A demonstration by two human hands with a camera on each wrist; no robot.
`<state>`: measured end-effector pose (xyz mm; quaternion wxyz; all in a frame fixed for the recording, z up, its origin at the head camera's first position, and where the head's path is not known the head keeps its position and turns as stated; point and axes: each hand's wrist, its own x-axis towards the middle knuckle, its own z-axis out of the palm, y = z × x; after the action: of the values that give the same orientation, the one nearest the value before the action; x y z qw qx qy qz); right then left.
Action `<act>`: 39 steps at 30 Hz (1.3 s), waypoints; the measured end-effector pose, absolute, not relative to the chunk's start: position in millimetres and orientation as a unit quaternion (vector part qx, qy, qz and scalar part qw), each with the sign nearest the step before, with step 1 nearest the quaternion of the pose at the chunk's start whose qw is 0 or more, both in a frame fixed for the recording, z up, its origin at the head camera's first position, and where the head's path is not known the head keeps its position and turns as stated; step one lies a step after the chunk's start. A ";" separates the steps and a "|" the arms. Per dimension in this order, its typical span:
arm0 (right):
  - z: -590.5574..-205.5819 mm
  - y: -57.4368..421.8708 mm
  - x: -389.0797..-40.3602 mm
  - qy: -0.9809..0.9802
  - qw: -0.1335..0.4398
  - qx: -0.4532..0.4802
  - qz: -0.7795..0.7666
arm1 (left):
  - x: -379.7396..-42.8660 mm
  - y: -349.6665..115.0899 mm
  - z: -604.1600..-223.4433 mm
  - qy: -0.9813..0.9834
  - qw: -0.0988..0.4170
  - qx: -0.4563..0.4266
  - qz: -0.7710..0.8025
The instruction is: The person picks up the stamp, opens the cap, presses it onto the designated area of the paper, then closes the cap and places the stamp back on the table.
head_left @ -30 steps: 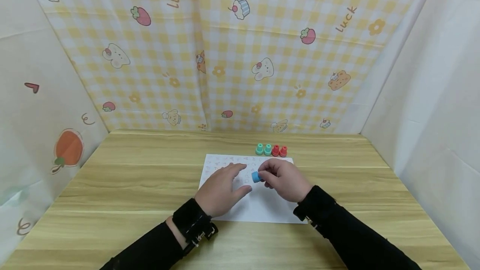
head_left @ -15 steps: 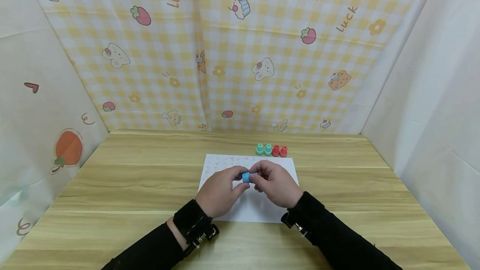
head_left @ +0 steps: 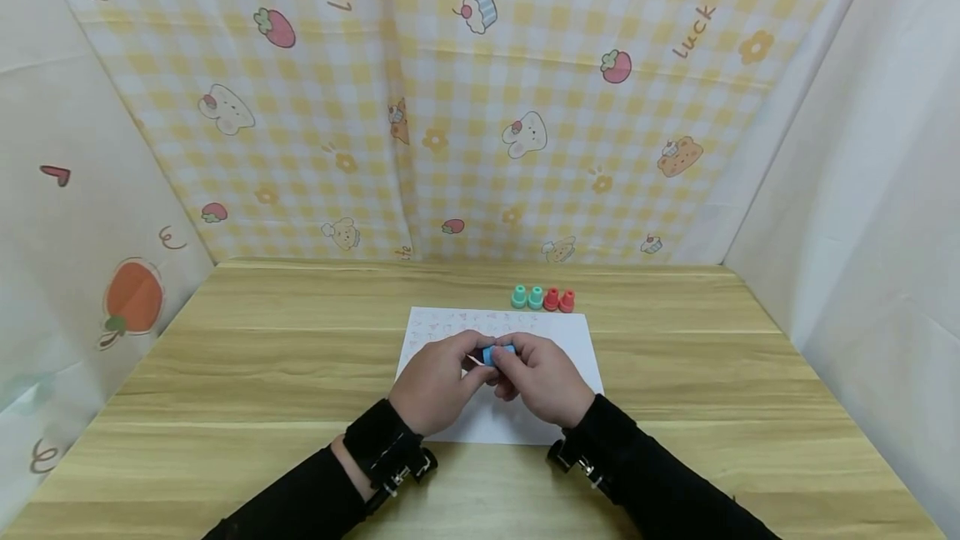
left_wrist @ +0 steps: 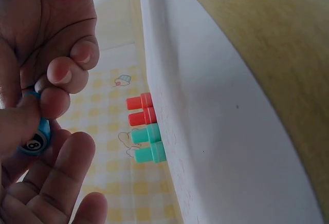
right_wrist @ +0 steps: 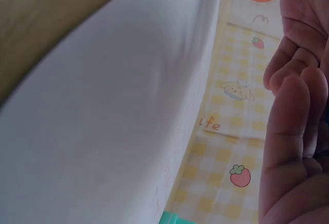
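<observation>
A small blue stamp point(head_left: 489, 356) is between my two hands above the white paper point(head_left: 517, 427). My right hand point(head_left: 551, 377) pinches it, thumb across its side and the lower fingers curled. At its other end, my left hand point(head_left: 429, 382) has thumb and index finger around it. In the left wrist view, a round dark label marked 8 shows on the blue stamp point(left_wrist: 43, 131), while fingers cover much of the rest. From the right wrist, fingers point(right_wrist: 288, 116) hide nearly all of it.
Two green stamps point(head_left: 527, 298) and two red stamps point(head_left: 559, 300) stand in a row just behind the paper. Faint reddish prints run along the paper's far part. Behind the wooden table point(head_left: 300, 332) hangs a yellow checked curtain point(head_left: 465, 82); white cloth encloses both sides.
My right hand has moved left, bringing the blue stamp to the left hand. The left thumb and index finger, apart at first, have closed around its end.
</observation>
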<state>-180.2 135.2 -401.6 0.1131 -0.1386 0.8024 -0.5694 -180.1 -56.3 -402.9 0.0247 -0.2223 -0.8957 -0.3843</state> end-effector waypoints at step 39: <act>-400.1 134.6 -173.3 0.786 0.105 -0.128 -0.596 | -176.0 -56.2 -405.2 -0.869 0.031 -0.240 -0.432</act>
<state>-173.3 134.6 -400.1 0.1045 -0.1276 0.7860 -0.5958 -176.0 -56.2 -405.2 0.0308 -0.2403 -0.8688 -0.4318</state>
